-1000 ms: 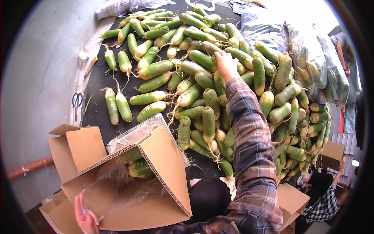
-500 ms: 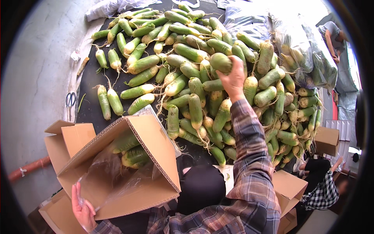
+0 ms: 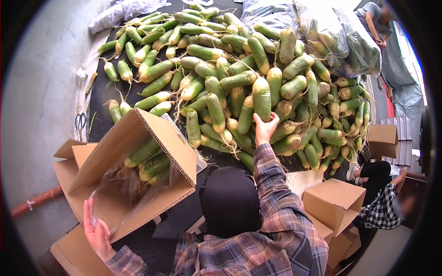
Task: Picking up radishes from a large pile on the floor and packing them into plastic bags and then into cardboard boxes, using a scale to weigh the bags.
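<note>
My right hand (image 3: pixel 266 128) is closed around the lower, pale end of a long green radish (image 3: pixel 262 99), at the near side of a large radish heap (image 3: pixel 216 53). At the lower left, my left hand (image 3: pixel 97 229) grips the clear plastic liner (image 3: pixel 117 198) at the rim of a tilted cardboard box (image 3: pixel 177 142); two of its fingers point upward. Several green radishes (image 3: pixel 154 166) lie inside the box within the liner. The far part of the box's inside is hidden by its wall.
Filled clear bags (image 3: pixel 322 34) stand behind the heap. Scissors (image 3: pixel 80 122) lie at its left edge, above a reddish pipe (image 3: pixel 37 202). More cardboard boxes (image 3: pixel 334 198) stand at the lower right, near a person in a checked garment (image 3: pixel 380 214). Another person (image 3: pixel 375 20) is at the far right.
My right hand has drawn nearer from farther over the heap, and the radish in it now shows lengthwise instead of end-on. My left hand stays at the box rim. The whole view has shifted slightly.
</note>
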Demonstrator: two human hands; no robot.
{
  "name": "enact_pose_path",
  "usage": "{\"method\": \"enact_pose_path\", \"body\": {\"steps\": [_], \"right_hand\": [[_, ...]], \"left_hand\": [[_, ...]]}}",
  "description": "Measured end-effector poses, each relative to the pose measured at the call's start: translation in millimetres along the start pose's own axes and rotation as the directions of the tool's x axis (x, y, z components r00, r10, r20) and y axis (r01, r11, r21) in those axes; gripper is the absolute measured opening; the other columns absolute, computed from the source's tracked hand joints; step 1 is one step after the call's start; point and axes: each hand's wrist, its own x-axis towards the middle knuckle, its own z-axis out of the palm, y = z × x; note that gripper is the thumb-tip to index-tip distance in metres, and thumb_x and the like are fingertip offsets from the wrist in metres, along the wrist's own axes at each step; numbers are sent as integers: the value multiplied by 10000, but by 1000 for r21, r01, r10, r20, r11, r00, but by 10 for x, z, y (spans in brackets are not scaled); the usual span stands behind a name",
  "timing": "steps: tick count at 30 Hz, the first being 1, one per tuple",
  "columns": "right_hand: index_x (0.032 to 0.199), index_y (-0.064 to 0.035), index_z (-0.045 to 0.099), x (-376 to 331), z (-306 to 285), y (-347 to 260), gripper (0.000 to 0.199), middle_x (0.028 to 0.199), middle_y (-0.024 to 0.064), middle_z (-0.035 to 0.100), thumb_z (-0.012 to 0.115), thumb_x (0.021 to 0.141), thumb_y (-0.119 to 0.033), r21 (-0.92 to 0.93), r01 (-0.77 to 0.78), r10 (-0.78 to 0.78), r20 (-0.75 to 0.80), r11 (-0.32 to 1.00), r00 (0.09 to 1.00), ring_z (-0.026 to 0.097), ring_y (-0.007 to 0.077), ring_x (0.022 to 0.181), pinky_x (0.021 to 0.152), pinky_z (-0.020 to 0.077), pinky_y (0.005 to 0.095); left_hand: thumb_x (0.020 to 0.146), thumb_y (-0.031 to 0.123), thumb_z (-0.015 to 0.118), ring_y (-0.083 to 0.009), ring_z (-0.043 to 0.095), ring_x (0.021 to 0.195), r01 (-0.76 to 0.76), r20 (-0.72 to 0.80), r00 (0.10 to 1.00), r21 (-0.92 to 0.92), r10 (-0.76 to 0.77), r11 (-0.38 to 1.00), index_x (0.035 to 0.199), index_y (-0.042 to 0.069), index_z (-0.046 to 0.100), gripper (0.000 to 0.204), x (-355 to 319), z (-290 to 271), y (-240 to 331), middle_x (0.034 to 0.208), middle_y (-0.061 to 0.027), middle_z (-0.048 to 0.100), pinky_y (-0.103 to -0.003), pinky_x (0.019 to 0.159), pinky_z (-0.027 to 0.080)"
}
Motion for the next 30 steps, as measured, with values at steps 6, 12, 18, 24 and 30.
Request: {"method": "enact_pose_path", "body": {"steps": [6,12,18,24,30], "right_hand": [[1244,-79,434,173,119,-502,790,1216,135,491,815,615,-367,-626,118,-42,135,771,990,428,334,1170,941,387,484],[1251,-91,434,276,197,-605,809,1234,135,488,836,582,-306,-782,116,-23,129,613,991,457,326,1165,933,409,492],[1185,-86,501,490,-261,-453,628,1133,62,568,811,658,-229,42,-338,301,365,940,881,566,209,1014,858,471,431],[1230,-103,472,350,-549,-1089,467,1146,56,573,685,815,-112,357,-550,193,680,755,708,594,207,1033,813,541,442],[1223,-13,458,56,-379,-2051,454,1116,96,579,644,810,-54,444,-422,-81,759,790,646,614,210,979,781,568,354]], "left_hand": [[883,76,524,1,398,496,-20,9,1000,1,20,1000,1428,20,284,598,-78,-66,19,1486,-184,267,-115,397,283],[884,60,511,10,389,508,16,0,1000,19,-16,1000,1432,33,282,594,-29,3,49,1495,-153,262,-110,393,294],[883,57,504,-1,385,509,5,34,999,-16,-5,1000,1437,42,275,599,4,36,83,1493,-144,271,-115,410,298],[876,55,498,-18,392,517,-69,76,995,-40,72,997,1442,39,262,614,-23,30,117,1492,-139,278,-139,450,334],[848,15,473,-29,429,583,-13,43,999,24,12,1000,1453,45,234,651,-38,49,211,1497,-125,272,-169,548,420]]}}
